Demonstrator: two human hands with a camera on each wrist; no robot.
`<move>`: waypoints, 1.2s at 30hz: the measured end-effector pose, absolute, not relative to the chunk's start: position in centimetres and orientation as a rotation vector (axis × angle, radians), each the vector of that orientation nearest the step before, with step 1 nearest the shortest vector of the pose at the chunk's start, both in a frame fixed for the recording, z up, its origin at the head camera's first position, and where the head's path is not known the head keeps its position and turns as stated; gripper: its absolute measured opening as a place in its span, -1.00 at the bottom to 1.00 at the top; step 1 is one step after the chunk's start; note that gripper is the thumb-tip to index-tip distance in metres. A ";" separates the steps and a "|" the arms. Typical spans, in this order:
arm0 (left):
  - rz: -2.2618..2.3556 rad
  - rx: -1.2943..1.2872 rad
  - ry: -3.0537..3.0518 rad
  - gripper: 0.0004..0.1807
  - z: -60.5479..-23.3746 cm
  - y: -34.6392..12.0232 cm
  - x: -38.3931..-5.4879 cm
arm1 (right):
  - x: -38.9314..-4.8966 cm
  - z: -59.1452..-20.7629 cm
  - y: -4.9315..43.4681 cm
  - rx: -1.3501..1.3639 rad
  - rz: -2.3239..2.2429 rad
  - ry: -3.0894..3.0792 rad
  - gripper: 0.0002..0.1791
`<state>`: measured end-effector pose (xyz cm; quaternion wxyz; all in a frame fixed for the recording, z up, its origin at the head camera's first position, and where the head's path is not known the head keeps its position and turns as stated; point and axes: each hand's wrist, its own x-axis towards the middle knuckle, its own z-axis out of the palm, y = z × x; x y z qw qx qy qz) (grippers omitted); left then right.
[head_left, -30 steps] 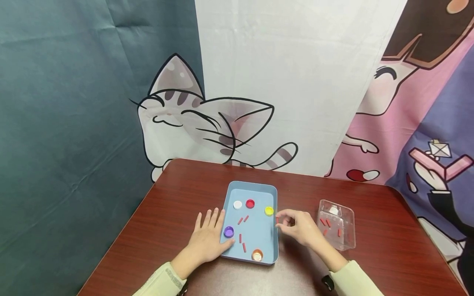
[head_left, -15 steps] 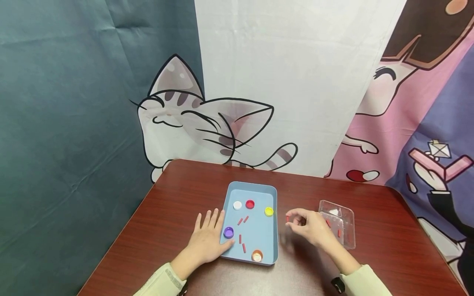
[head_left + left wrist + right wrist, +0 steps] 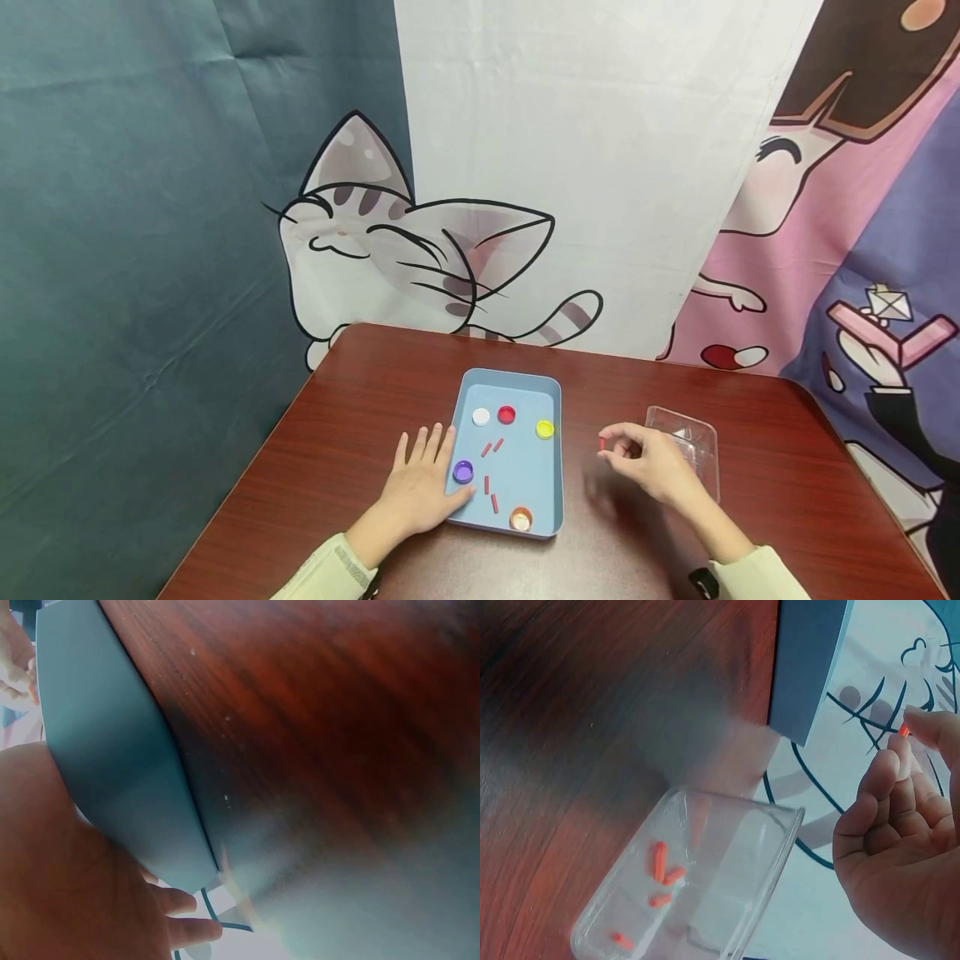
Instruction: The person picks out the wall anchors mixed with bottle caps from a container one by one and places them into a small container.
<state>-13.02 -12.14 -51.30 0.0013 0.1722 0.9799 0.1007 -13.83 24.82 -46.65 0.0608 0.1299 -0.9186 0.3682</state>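
My left hand point(image 3: 420, 485) lies flat with spread fingers against the left side of a shallow blue tray point(image 3: 531, 475), its thumb over the rim. Thumb and fingertip of my right hand point(image 3: 652, 468) pinch a short red stick point(image 3: 602, 444), held upright between the tray and a clear plastic box point(image 3: 705, 432). In the right wrist view, the end of that stick point(image 3: 905, 729) pokes out between the fingertips. Several more red sticks point(image 3: 659, 861) lie in the box, mostly hidden behind the hand in the head view. Two pairs of red sticks point(image 3: 487, 485) rest in the tray.
Small round caps stand in the tray: white point(image 3: 481, 416), red point(image 3: 506, 414), yellow point(image 3: 545, 429), purple point(image 3: 462, 472) and a taller orange cup point(image 3: 521, 519). Everything is on a brown wooden table point(image 3: 390, 375), with printed curtains point(image 3: 600, 167) behind its far edge.
My right hand has moved right, from the tray's right rim toward the clear box, still pinching the red stick. It now covers more of the box. My left hand has stayed put.
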 end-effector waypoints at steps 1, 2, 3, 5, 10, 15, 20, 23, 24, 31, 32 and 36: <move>0.315 0.540 3.076 0.03 -51.3 -12.2 -13.0 | -13.8 -46.6 25.0 0.388 1.114 -2.783 -0.81; 0.316 0.540 3.075 0.03 -51.3 -12.2 -13.0 | -13.7 -46.5 25.1 0.380 1.117 -2.788 -0.81; 0.316 0.539 3.075 0.03 -51.3 -12.2 -13.0 | -13.7 -46.4 25.2 0.368 1.124 -2.794 -0.81; 0.316 0.540 3.075 0.03 -51.3 -12.2 -13.0 | -13.6 -46.3 25.5 0.354 1.132 -2.800 -0.81; 0.323 0.540 3.075 0.04 -51.3 -12.2 -13.0 | -13.3 -46.3 26.3 0.354 1.071 -2.773 -0.81; 0.313 0.543 3.079 0.04 -51.4 -12.2 -13.0 | -13.3 -46.5 27.0 0.349 1.022 -2.709 -0.80; 0.303 0.534 3.078 0.05 -51.4 -12.2 -13.1 | -13.2 -46.3 27.9 0.325 1.040 -2.696 -0.78; 0.309 0.535 3.078 0.04 -51.5 -12.2 -13.1 | -13.1 -46.2 28.5 0.321 1.060 -2.696 -0.74; 0.317 0.539 3.079 0.04 -51.5 -12.2 -13.1 | -13.1 -46.1 28.7 0.324 1.061 -2.696 -0.74; 0.328 0.540 3.075 0.04 -51.3 -12.2 -13.0 | -13.2 -45.7 30.1 0.280 1.059 -2.723 -0.74; 0.327 0.539 3.074 0.04 -51.3 -12.2 -13.0 | -13.2 -45.7 30.3 0.260 1.068 -2.732 -0.73; 0.314 0.529 3.071 0.04 -51.3 -12.2 -13.1 | -13.2 -45.5 31.3 0.219 1.130 -2.749 -0.72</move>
